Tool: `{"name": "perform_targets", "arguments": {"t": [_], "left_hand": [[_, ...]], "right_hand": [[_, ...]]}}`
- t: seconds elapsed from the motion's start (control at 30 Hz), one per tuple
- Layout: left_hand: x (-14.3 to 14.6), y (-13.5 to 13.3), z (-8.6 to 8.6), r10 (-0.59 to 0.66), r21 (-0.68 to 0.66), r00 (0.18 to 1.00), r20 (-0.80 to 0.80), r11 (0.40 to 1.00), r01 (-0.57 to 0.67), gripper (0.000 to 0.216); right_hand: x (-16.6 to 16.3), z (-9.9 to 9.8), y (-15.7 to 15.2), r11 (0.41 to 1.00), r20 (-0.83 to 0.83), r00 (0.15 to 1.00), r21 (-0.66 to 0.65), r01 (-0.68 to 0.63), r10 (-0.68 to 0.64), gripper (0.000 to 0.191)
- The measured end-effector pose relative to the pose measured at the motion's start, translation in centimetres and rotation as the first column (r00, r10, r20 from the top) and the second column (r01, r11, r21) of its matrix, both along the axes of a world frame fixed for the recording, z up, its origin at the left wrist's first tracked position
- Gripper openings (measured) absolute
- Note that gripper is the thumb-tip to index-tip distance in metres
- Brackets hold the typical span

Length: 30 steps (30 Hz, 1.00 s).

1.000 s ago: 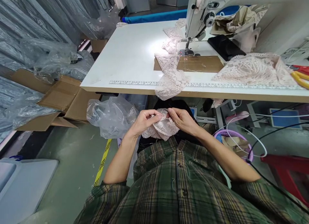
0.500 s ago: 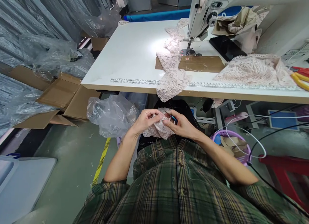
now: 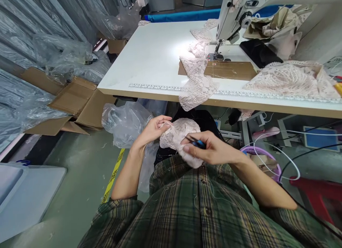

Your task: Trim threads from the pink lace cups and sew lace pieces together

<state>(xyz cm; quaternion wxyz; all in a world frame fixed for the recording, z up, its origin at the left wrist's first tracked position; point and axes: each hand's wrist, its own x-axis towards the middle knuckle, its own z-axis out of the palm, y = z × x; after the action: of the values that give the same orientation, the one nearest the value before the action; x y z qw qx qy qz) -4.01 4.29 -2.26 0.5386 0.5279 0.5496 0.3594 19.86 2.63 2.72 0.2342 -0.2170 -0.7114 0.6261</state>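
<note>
Both hands work in my lap, below the table's front edge. My left hand (image 3: 152, 128) pinches the left edge of a pale pink lace piece (image 3: 178, 134), fingers closed on the fabric. My right hand (image 3: 211, 151) is closed round a small dark tool with blue handles (image 3: 197, 143), likely thread snips, with its tip against the lace. A strip of the same lace (image 3: 195, 85) hangs over the front edge of the white sewing table (image 3: 152, 59), running back to the needle of the sewing machine (image 3: 235, 16).
A heap of lace (image 3: 288, 79) lies at the table's right, a brown card sheet (image 3: 229, 70) beside the needle. Open cardboard boxes (image 3: 72, 105) and plastic bags (image 3: 125, 121) crowd the floor at left. A purple basket (image 3: 263, 159), cables and a red stool (image 3: 317, 191) are at right.
My right hand has pulled back towards my body with the blue-handled tool now showing. The lace has spread out between the hands. The left hand keeps its pinch.
</note>
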Motion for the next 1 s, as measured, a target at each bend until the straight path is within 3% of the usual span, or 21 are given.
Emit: {"name": "perform_targets", "arguments": {"t": [0.07,0.13,0.2,0.33,0.43,0.5,0.63,0.73,0.87,1.0], "left_hand": [[0.6,-0.2,1.1,-0.019,-0.010,0.996,0.087,1.000,0.020,0.042],[1.3,-0.5,1.9,-0.014,-0.032,0.983,0.183,0.999,0.020,0.040],[2.1,-0.9,2.3,-0.004,-0.082,0.959,0.284,0.996,0.028,0.038],[3.1,-1.1,2.1,0.027,-0.175,0.909,0.416,0.983,0.051,0.039],[3.3,-1.0,1.5,-0.030,-0.183,0.871,0.491,0.973,0.137,0.049],[3.5,-0.9,1.1,-0.107,-0.153,0.858,0.502,0.966,0.210,0.051],[3.7,-0.2,0.1,-0.163,-0.095,0.898,0.407,0.971,0.220,0.053],[3.4,0.7,-0.6,-0.213,-0.056,0.930,0.300,0.969,0.240,0.058],[1.6,2.3,-1.8,-0.409,-0.050,0.899,0.158,0.906,0.421,0.069],[-0.4,3.6,-3.7,-0.357,-0.083,0.932,-0.063,0.932,0.352,0.046]], "right_hand": [[-1.3,0.9,-0.4,0.994,-0.028,0.995,0.039,-0.099,0.100,0.022],[-2.2,1.1,-0.3,0.992,-0.044,0.997,0.119,-0.053,0.058,0.022],[-2.5,0.5,0.1,0.971,-0.016,0.994,0.212,0.109,-0.108,0.021],[-1.8,-1.9,1.2,0.844,0.108,0.875,0.345,0.411,-0.471,0.020],[-1.0,-3.7,1.5,0.802,0.127,0.816,0.324,0.502,-0.563,0.028],[-0.6,-4.6,1.6,0.816,0.128,0.812,0.213,0.538,-0.569,0.033],[-0.1,-6.1,1.9,0.882,0.148,0.891,-0.146,0.448,-0.428,0.049],[0.3,-7.4,2.6,0.831,0.166,0.872,-0.265,0.489,-0.460,0.052],[0.8,-9.2,3.7,0.727,0.200,0.780,-0.283,0.626,-0.593,0.054],[1.1,-11.2,4.0,0.681,0.260,0.697,-0.165,0.714,-0.668,0.052]]}}
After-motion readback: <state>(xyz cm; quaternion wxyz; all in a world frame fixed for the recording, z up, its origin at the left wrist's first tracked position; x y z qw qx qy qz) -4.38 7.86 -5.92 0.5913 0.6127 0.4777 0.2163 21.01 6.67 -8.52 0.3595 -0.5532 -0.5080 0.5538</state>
